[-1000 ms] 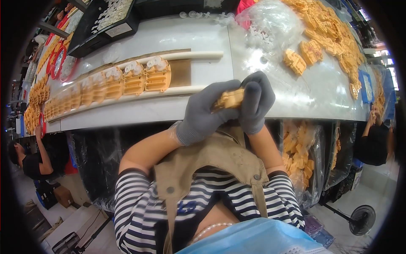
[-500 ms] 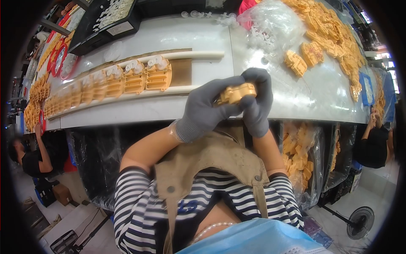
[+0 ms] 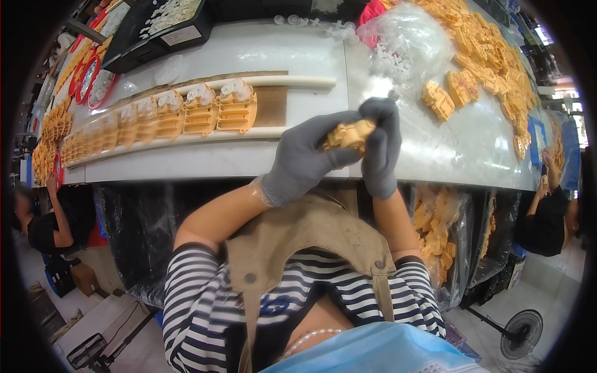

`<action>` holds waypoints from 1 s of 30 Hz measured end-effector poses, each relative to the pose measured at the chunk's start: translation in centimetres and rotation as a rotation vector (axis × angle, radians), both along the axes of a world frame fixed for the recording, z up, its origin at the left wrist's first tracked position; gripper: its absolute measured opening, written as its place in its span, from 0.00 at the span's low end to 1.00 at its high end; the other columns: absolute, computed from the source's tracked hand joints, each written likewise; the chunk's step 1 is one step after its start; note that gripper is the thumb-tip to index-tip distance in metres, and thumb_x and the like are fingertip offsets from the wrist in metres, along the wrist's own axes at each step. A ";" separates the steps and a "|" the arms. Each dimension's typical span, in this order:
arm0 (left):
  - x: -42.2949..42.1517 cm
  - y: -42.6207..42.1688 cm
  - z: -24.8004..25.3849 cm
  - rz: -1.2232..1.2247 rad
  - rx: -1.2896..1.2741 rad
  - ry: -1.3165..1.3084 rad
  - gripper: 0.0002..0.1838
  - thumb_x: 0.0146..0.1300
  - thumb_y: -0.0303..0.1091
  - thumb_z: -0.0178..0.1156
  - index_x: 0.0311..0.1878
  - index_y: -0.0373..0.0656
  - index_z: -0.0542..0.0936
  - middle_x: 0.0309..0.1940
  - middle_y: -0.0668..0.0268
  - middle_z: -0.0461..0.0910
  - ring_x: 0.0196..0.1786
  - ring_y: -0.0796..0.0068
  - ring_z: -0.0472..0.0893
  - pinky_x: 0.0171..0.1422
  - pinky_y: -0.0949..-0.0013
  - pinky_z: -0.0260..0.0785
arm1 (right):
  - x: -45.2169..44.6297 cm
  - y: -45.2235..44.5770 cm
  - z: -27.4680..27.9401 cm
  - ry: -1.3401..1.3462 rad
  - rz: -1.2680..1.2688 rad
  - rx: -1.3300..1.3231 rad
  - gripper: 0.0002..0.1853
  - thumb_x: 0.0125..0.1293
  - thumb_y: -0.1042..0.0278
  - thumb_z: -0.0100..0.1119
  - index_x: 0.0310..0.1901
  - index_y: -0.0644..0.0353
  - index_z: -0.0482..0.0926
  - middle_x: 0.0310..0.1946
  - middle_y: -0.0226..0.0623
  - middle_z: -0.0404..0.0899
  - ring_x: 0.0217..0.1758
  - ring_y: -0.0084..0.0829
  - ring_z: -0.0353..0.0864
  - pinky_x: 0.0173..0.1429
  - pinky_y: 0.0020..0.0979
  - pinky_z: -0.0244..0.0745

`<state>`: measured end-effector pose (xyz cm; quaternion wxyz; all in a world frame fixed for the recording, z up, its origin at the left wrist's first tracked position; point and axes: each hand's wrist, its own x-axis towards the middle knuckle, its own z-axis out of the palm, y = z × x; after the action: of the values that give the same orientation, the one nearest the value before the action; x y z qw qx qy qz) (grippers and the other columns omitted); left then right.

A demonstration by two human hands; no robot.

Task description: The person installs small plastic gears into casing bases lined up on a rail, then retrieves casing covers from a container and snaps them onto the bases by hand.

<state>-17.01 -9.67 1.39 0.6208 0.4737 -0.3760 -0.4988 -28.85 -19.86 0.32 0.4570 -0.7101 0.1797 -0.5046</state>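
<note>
A small yellow-orange moulded plastic part (image 3: 349, 135) is held up just above the table's front edge. My left hand (image 3: 305, 152), in a grey knit glove, is closed around its left side, thumb along the bottom. My right hand (image 3: 380, 146), gloved the same way, is closed at the right end, its fingers curled over the top. The gloves cover much of the part's ends. Nearest to the left hand on the table is a row of similar yellow parts (image 3: 236, 115) between two white rails (image 3: 305, 81); the near ones carry clear plastic pieces.
A large heap of yellow parts (image 3: 497, 68) lies at the right, with two loose ones (image 3: 439, 101) before it. A clear bag of white pieces (image 3: 404, 40) sits behind my hands. A black bin (image 3: 155, 40) stands back left. Co-workers (image 3: 547, 211) sit at both sides.
The part has turned a little in my hands, and the right thumb has shifted off its front toward the right end. The view has shifted slightly.
</note>
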 end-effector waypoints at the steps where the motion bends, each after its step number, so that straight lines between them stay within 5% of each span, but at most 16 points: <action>1: 0.1 0.1 0.0 -0.020 0.006 0.003 0.27 0.57 0.29 0.69 0.60 0.38 0.74 0.48 0.63 0.79 0.48 0.77 0.79 0.54 0.72 0.74 | -0.1 -0.1 0.1 -0.012 -0.010 -0.052 0.04 0.60 0.77 0.55 0.36 0.64 0.72 0.32 0.36 0.71 0.33 0.26 0.70 0.39 0.27 0.68; 4: 0.1 0.3 0.5 0.000 -0.161 -0.371 0.29 0.56 0.27 0.69 0.62 0.40 0.73 0.49 0.62 0.79 0.50 0.73 0.80 0.55 0.70 0.74 | -0.3 1.0 1.5 0.138 -0.182 -0.112 0.01 0.60 0.77 0.54 0.32 0.63 0.73 0.30 0.36 0.71 0.32 0.27 0.70 0.38 0.27 0.68; 7: 0.5 0.4 -0.2 -0.014 -0.210 -0.387 0.31 0.53 0.27 0.70 0.62 0.40 0.73 0.49 0.59 0.79 0.51 0.66 0.80 0.56 0.68 0.73 | 0.0 1.4 2.7 0.143 -0.181 -0.065 0.04 0.61 0.77 0.53 0.28 0.63 0.72 0.27 0.35 0.71 0.30 0.28 0.68 0.35 0.27 0.66; 20: -0.5 -0.6 -0.5 0.131 -0.260 -0.640 0.27 0.53 0.26 0.69 0.59 0.39 0.76 0.47 0.57 0.80 0.44 0.69 0.82 0.50 0.70 0.74 | 1.5 0.5 1.3 -0.017 -0.185 0.277 0.17 0.68 0.69 0.45 0.20 0.63 0.64 0.18 0.28 0.62 0.24 0.20 0.58 0.28 0.25 0.55; 26: 0.1 -0.8 -0.3 0.000 -0.203 -0.558 0.30 0.55 0.28 0.69 0.62 0.41 0.73 0.47 0.57 0.79 0.47 0.71 0.80 0.52 0.68 0.73 | 0.4 -0.8 0.7 -0.062 -0.261 0.377 0.27 0.75 0.53 0.40 0.20 0.61 0.67 0.18 0.28 0.67 0.22 0.19 0.61 0.28 0.25 0.56; 30: 0.1 -0.6 -0.5 0.033 -0.221 -0.699 0.31 0.53 0.27 0.68 0.63 0.42 0.72 0.49 0.56 0.78 0.49 0.65 0.80 0.53 0.66 0.72 | 0.1 -0.1 0.0 -0.105 -0.188 0.325 0.29 0.77 0.43 0.32 0.29 0.60 0.68 0.27 0.32 0.68 0.29 0.24 0.64 0.38 0.26 0.63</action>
<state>-16.89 -10.29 0.85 0.5102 0.5519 -0.6093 -0.2529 -28.77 -19.99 0.31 0.5253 -0.5797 0.3003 -0.5458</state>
